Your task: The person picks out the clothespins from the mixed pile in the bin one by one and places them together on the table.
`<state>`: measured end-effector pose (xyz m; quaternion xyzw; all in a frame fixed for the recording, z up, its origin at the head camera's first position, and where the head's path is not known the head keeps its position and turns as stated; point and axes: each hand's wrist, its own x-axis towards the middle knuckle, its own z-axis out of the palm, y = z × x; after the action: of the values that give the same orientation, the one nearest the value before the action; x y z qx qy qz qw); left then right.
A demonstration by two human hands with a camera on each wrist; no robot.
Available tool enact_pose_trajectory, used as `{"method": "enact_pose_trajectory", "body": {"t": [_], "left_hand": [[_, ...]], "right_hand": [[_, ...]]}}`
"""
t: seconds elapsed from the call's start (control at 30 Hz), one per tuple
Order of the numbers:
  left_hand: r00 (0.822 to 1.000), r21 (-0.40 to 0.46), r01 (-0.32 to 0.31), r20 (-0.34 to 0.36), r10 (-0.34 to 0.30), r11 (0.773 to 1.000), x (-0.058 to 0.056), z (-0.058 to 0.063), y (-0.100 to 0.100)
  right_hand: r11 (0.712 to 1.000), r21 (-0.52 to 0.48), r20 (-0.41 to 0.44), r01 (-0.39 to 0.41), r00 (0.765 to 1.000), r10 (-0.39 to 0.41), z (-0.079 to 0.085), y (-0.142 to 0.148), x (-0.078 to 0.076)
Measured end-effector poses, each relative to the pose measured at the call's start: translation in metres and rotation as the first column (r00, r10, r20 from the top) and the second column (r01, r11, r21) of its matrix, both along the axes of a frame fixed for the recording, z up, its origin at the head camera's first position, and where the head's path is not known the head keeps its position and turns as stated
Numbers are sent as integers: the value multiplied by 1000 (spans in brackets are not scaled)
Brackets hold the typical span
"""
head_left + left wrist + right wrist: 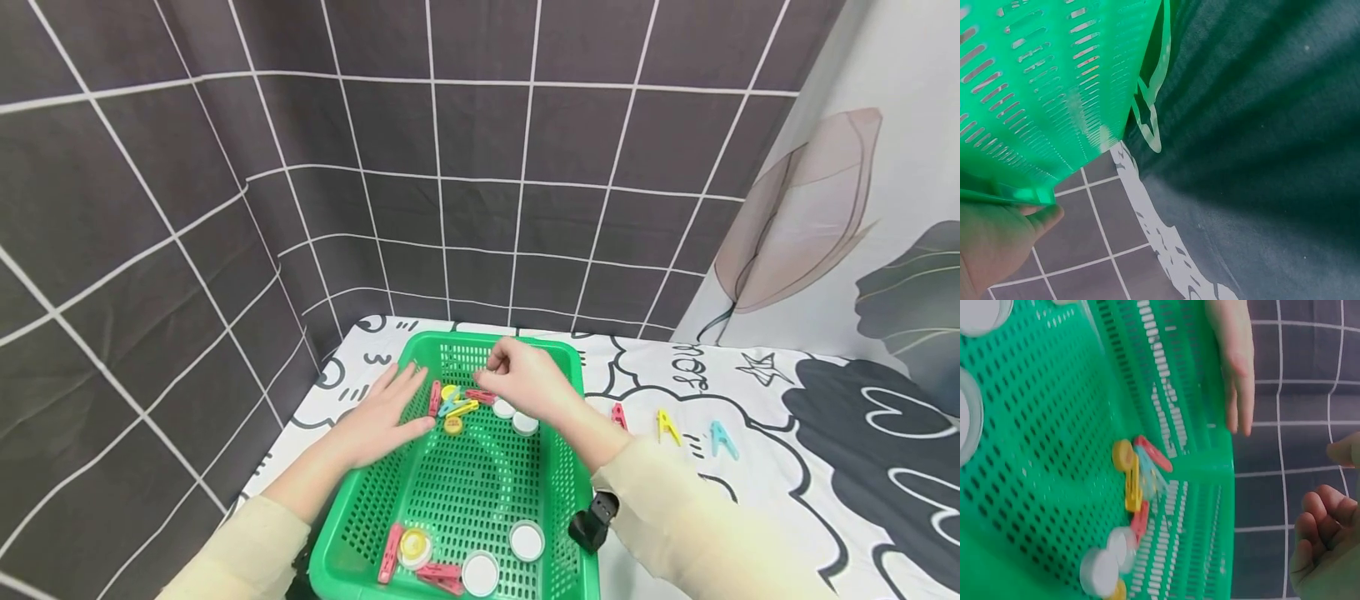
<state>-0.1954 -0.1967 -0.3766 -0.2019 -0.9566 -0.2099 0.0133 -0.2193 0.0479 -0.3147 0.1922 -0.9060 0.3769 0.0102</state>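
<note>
A green plastic basket (pixel 468 471) with slotted walls stands on the cloth. My left hand (pixel 382 421) lies over its left rim, fingers straight and spread; in the left wrist view the thumb is right at the rim. Above the far end is my right hand (pixel 528 379), its fingers loosely curled with nothing showing between them. Below it lie a red clothespin (pixel 480 396) and white bottle caps (pixel 525 423). Beside these, a yellow clothespin (pixel 462 408), a blue clothespin (pixel 1150 465), another red clothespin (pixel 435 398) and an orange-yellow cap (pixel 453 425) sit in the far left corner.
At the basket's near end are red clothespins (pixel 391 553), white caps (pixel 480 573) and a yellow cap (pixel 412 544) on a white one. Right of the basket, red (pixel 618 415), yellow (pixel 667 427) and blue clothespins (pixel 723 440) lie on the patterned cloth (pixel 757 492). A dark tiled-pattern curtain (pixel 480 208) hangs behind.
</note>
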Motion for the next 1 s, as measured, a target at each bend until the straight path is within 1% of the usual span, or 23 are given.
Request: {"method": "enact_pose_trajectory", "body": {"t": [0.13, 0.3, 0.37, 0.47, 0.6, 0.63, 0.73, 0.8, 0.87, 1.0], "left_hand": [[1000, 3, -1, 9, 1, 1000, 0, -1, -1], [1000, -2, -7, 8, 7, 1000, -1, -3, -1], [1000, 2, -7, 9, 7, 1000, -1, -3, -1], [1000, 9, -4, 20, 4, 1000, 0, -3, 0], [1000, 2, 2, 22, -2, 1000, -1, -3, 0], [1000, -1, 2, 20, -2, 1000, -1, -3, 0], [1000, 2, 5, 14, -5, 1000, -1, -2, -1], [1000, 8, 7, 13, -7, 1000, -1, -1, -1], [1000, 9, 8, 13, -8, 1000, -1, -1, -1], [1000, 7, 5, 16, -5, 1000, -1, -1, -1]], "right_hand": [[997, 2, 10, -71, 997, 71, -9, -11, 2], [985, 11, 15, -170, 985, 170, -22, -22, 3], [977, 21, 13, -213, 977, 213, -27, -25, 4], [962, 43, 34, -271, 962, 270, -37, -28, 6], [929, 62, 79, -364, 930, 359, -50, -28, 6], [919, 59, 98, -390, 918, 383, -52, -27, 6], [883, 38, 184, -468, 872, 454, -56, -26, 4], [856, 36, 257, -516, 833, 491, -58, -25, 3], [822, 39, 321, -569, 786, 529, -61, -25, 2], [770, 30, 404, -637, 713, 574, -65, -24, 3]]}}
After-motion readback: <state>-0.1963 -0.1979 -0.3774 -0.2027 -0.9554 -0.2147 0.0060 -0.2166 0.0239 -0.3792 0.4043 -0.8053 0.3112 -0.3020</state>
